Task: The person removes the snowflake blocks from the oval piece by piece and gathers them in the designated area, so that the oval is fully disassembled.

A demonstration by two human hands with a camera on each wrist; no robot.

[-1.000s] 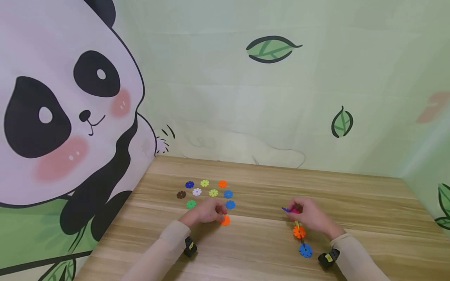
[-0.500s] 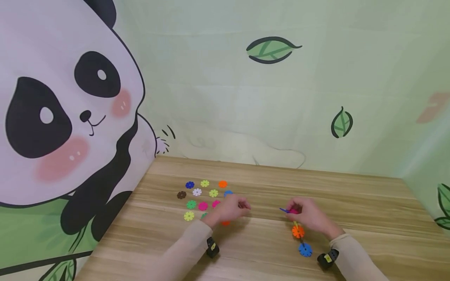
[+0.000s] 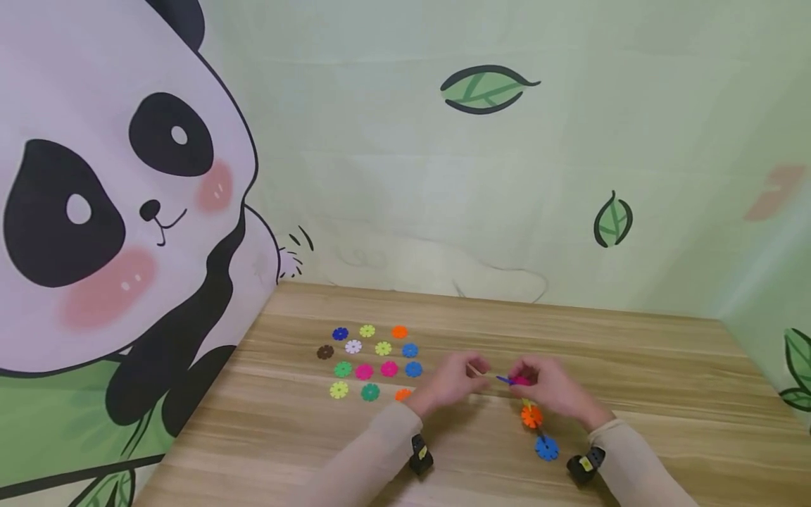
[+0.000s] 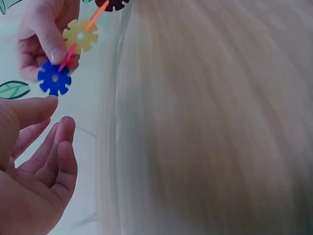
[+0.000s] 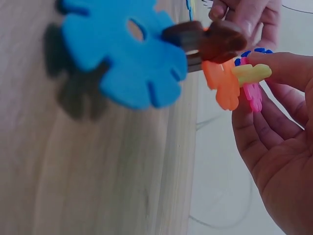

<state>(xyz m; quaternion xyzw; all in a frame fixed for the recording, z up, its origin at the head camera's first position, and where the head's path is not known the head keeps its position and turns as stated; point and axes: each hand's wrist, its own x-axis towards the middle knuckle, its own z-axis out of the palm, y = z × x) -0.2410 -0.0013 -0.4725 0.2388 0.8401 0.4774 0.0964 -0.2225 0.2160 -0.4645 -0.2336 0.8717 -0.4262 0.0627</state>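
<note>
My right hand (image 3: pixel 548 384) pinches a chain of slotted plastic snowflake discs near its upper end, at the pink disc (image 3: pixel 521 381). A dark blue disc (image 4: pixel 47 77) sticks out from that end toward my left hand (image 3: pixel 451 380). Below the grip run a yellow disc (image 4: pixel 73 34), an orange disc (image 3: pixel 531 417), a brown disc (image 5: pixel 225 43) and a light blue disc (image 5: pixel 127 68), slotted into one another. My left hand's thumb tip is right at the dark blue disc's edge in the left wrist view. Its fingers are loosely bent, with nothing showing between them.
Several loose discs lie in rough rows on the wooden table (image 3: pixel 285 436) to the left, among them a white disc (image 3: pixel 353 346), a brown one (image 3: pixel 325 352) and a green one (image 3: pixel 343 369). An orange disc (image 3: pixel 403 395) lies partly behind my left wrist. A printed wall cloth (image 3: pixel 393 176) stands behind.
My left hand has moved right, from over the loose discs to beside the chain's dark blue end, uncovering pink, yellow and green discs. My right hand has barely moved, still holding the chain.
</note>
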